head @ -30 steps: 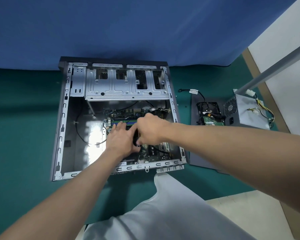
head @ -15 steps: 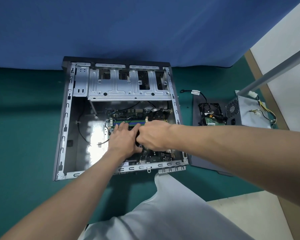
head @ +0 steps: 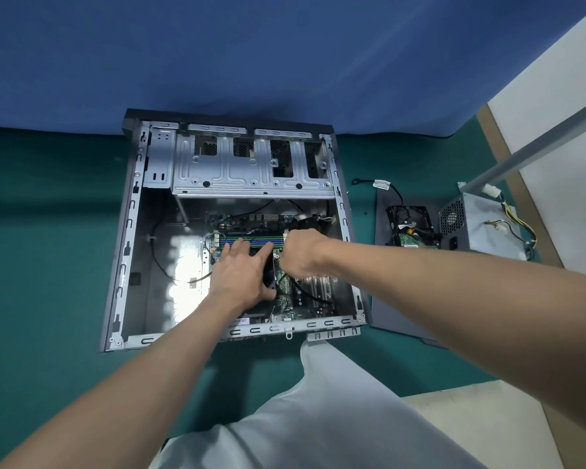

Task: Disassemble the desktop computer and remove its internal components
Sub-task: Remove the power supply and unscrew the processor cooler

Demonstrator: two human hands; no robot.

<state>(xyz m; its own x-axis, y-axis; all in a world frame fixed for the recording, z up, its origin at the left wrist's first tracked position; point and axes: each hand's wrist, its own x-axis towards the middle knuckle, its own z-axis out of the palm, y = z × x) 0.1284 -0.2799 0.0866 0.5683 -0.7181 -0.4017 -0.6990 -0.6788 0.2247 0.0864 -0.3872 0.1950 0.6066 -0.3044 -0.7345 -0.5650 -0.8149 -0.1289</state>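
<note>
The open desktop case [head: 129,231] lies flat on a green mat. Its green motherboard [head: 285,299] fills the near right corner, with RAM sticks [head: 251,239] just beyond my hands. My left hand [head: 241,275] rests with spread fingers on a black cooler [head: 264,262] and covers most of it. My right hand [head: 301,252] is at the cooler's right edge with its fingers curled downward. A thin wire and a black cable [head: 307,292] run out from under it. What those fingers hold is hidden.
A metal drive cage [head: 247,170] spans the far end of the case. To the right, the dark side panel [head: 396,299] carries a removed drive with cables [head: 410,228], beside a grey power supply [head: 481,225]. My white-trousered knee [head: 318,418] is in front.
My right hand has shifted slightly right, off the cooler's top, so green board now shows between the hands. My left hand stays on the cooler.
</note>
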